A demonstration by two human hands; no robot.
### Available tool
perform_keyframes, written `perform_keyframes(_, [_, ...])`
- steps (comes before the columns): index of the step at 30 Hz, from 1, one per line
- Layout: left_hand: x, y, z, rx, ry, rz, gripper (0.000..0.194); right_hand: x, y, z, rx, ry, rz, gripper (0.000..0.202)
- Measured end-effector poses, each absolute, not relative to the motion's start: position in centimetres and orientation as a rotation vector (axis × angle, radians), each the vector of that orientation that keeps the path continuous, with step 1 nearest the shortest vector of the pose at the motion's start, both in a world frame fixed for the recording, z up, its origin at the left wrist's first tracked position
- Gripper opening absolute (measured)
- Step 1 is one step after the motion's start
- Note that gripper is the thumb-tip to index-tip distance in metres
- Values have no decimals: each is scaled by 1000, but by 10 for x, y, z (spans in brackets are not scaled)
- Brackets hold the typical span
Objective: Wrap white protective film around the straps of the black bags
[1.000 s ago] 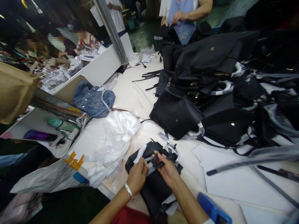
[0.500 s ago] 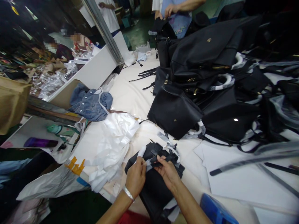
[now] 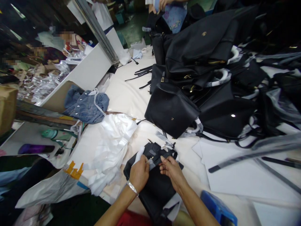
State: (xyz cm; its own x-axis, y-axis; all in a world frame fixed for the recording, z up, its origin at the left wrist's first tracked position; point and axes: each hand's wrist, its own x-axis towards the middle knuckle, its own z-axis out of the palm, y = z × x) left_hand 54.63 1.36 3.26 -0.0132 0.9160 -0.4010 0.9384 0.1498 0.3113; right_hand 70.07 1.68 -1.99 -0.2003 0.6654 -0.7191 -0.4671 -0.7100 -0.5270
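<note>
A black bag [image 3: 156,191] lies at the near edge of the table, its top part with straps and clear plastic film facing away. My left hand [image 3: 139,172], with a silver bracelet at the wrist, is closed at the bag's left side, pinching the film beside a white-wrapped handle [image 3: 140,153]. To the right, my right hand [image 3: 171,169] has thumb and forefinger pressed together on a black strap [image 3: 162,158] at the bag's top. Other black bags [image 3: 172,110] lie piled beyond, some with white-wrapped handles.
White tissue [image 3: 115,135] and a denim garment [image 3: 87,103] lie left. White sheets [image 3: 235,175] and a blue object [image 3: 218,208] are right. A metal post [image 3: 96,29] rises at back left. Another person's hands [image 3: 162,4] are at the top.
The view has shifted, with the table's contents sitting a little further left. My right hand has moved slightly away from my left hand along the top of the bag.
</note>
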Motion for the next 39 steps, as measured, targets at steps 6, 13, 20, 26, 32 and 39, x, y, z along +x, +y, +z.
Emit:
perform_keyframes(6, [550,18,33,1726,1918,-31,11,678,0,-20,-1294,-342,1937,36])
perform_keyframes(13, [550,21,34,1740,1899,-100,13,690,10,-17,-1262,127,1858,37])
perform_keyframes(20, [560,24,31,1782,1880,-216,11,680,-3,-19,-1176,181,1993,36])
perform_keyframes(26, [564,24,26,1810,1903,-283,11,683,-1,-27,-1232,294,1809,36])
perform_keyframes(32, [570,27,23,1819,1872,-347,15,696,-7,-23,-1275,-115,2201,44])
perform_keyframes(39, [567,28,27,1794,1884,-345,14,752,14,-35,-1688,-1339,1192,24])
